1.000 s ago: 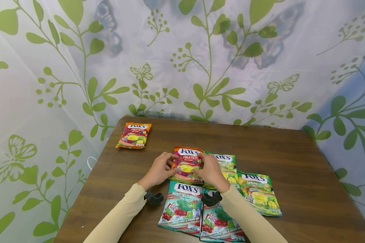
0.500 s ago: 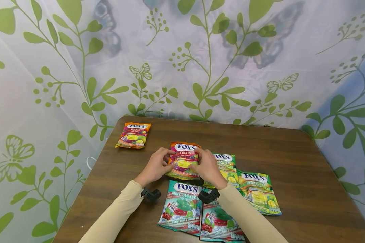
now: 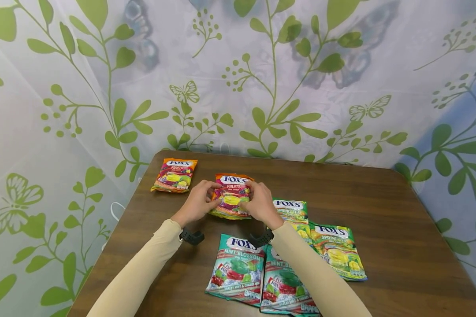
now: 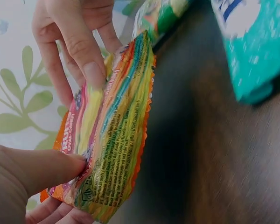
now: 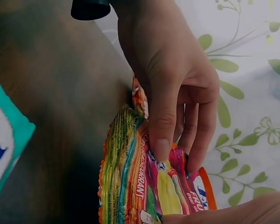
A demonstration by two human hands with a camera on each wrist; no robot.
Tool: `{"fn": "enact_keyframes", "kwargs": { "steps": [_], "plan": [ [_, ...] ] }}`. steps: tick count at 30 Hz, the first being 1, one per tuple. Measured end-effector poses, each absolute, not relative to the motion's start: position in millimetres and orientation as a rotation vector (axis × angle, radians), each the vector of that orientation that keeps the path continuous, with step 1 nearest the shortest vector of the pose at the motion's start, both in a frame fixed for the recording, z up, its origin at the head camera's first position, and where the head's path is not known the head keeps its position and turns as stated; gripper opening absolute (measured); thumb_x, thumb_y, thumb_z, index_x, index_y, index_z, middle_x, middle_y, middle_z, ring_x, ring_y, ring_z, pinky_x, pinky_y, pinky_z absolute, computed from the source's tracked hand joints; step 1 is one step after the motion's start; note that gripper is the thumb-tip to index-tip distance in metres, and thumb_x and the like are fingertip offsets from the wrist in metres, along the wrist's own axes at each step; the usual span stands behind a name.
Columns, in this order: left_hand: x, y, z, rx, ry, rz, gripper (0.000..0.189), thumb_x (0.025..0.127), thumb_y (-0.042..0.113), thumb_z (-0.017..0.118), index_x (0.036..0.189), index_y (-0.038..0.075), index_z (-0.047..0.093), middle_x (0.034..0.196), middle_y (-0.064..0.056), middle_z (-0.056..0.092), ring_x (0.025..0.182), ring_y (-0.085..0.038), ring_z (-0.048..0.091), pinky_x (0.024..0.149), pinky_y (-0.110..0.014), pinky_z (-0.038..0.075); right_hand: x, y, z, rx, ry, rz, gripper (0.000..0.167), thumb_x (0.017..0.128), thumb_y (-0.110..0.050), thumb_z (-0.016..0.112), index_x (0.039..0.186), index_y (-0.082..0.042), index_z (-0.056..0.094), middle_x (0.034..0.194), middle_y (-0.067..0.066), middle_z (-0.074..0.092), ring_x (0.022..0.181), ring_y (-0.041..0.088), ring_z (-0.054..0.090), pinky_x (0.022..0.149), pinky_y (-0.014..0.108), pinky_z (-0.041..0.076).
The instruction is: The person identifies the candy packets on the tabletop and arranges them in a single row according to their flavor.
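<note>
Head view: a red-and-orange Fox's Fruits packet [image 3: 232, 196] is held above or on the brown bench [image 3: 365, 189]; whether its lower edge touches is hard to tell. The left hand [image 3: 198, 200] and right hand [image 3: 262, 203] pinch opposite sides, thumbs on the front, fingers parted by little more than its thickness. Positioning seems the step in hand; the next move likely calls for level, even hands. A matching packet [image 3: 176, 176] lies left, Mint Blossom packets [image 3: 237, 270] nearer, Spring Tea packets [image 3: 337, 253] right.

A brown wood-grain table [image 3: 361, 189] stands before a pale backdrop [image 3: 238, 33] printed with green leaves [image 3: 330, 63] and butterflies [image 3: 184, 92].
</note>
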State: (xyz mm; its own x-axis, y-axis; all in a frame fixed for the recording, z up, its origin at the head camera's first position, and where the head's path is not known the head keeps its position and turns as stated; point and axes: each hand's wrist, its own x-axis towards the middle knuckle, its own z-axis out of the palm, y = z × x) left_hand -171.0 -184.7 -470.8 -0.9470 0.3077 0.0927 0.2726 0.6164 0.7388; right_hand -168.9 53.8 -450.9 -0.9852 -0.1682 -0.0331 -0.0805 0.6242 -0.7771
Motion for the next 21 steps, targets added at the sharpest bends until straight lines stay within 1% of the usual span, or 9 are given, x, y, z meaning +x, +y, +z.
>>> {"fn": "enact_keyframes", "kwargs": {
  "steps": [4, 8, 11, 15, 18, 21],
  "plan": [
    [-181.8, -190.2, -469.0, 0.489, 2.812, 1.222, 0.046, 0.100, 0.006, 0.082, 0.141, -0.003, 0.065, 0.122, -0.017, 0.059, 0.097, -0.025, 0.061, 0.086, -0.038, 0.060, -180.8, 45.7, -451.9, -0.234, 2.748, -1.315, 0.074, 0.087, -0.009, 0.092, 0.152, 0.005, 0.059, 0.118, 0.018, 0.059, 0.102, 0.030, 0.055, 0.091, 0.047, 0.054],
    [-190.9, -196.0, -466.1, 0.498, 2.837, 1.192, 0.045, 0.100, 0.004, 0.080, 0.141, -0.005, 0.064, 0.122, -0.020, 0.058, 0.094, -0.028, 0.061, 0.084, -0.041, 0.060, -191.0, 37.3, -455.2, -0.242, 2.748, -1.322, 0.075, 0.088, -0.008, 0.091, 0.153, 0.004, 0.058, 0.120, 0.019, 0.059, 0.105, 0.030, 0.055, 0.094, 0.047, 0.054],
    [-198.0, -200.7, -464.8, 0.514, 2.846, 1.174, 0.044, 0.101, 0.004, 0.079, 0.141, -0.006, 0.064, 0.123, -0.022, 0.058, 0.097, -0.031, 0.060, 0.083, -0.041, 0.059, -197.6, 31.7, -457.6, -0.227, 2.747, -1.321, 0.075, 0.089, -0.009, 0.091, 0.155, 0.003, 0.057, 0.122, 0.018, 0.059, 0.107, 0.031, 0.055, 0.097, 0.047, 0.055],
    [-207.0, -207.2, -466.2, 0.490, 2.855, 1.149, 0.044, 0.102, 0.005, 0.078, 0.142, -0.006, 0.063, 0.125, -0.023, 0.058, 0.101, -0.033, 0.058, 0.082, -0.040, 0.058, -207.1, 23.8, -459.9, -0.248, 2.746, -1.315, 0.076, 0.089, -0.008, 0.091, 0.155, 0.004, 0.056, 0.122, 0.019, 0.059, 0.109, 0.032, 0.055, 0.099, 0.048, 0.054],
    [-213.2, -211.7, -469.3, 0.446, 2.859, 1.144, 0.043, 0.103, 0.005, 0.077, 0.142, -0.006, 0.063, 0.124, -0.022, 0.057, 0.100, -0.032, 0.055, 0.081, -0.039, 0.055, -214.1, 16.8, -460.6, -0.277, 2.744, -1.310, 0.076, 0.089, -0.007, 0.091, 0.156, 0.005, 0.055, 0.122, 0.020, 0.059, 0.109, 0.032, 0.054, 0.099, 0.048, 0.053],
    [-217.6, -214.8, -470.9, 0.411, 2.865, 1.141, 0.043, 0.104, 0.004, 0.076, 0.143, -0.007, 0.063, 0.118, -0.022, 0.056, 0.097, -0.031, 0.051, 0.080, -0.040, 0.049, -220.2, 10.2, -461.1, -0.289, 2.745, -1.296, 0.077, 0.089, -0.006, 0.090, 0.156, 0.005, 0.055, 0.122, 0.020, 0.058, 0.108, 0.030, 0.051, 0.098, 0.046, 0.051]
  ]
}}
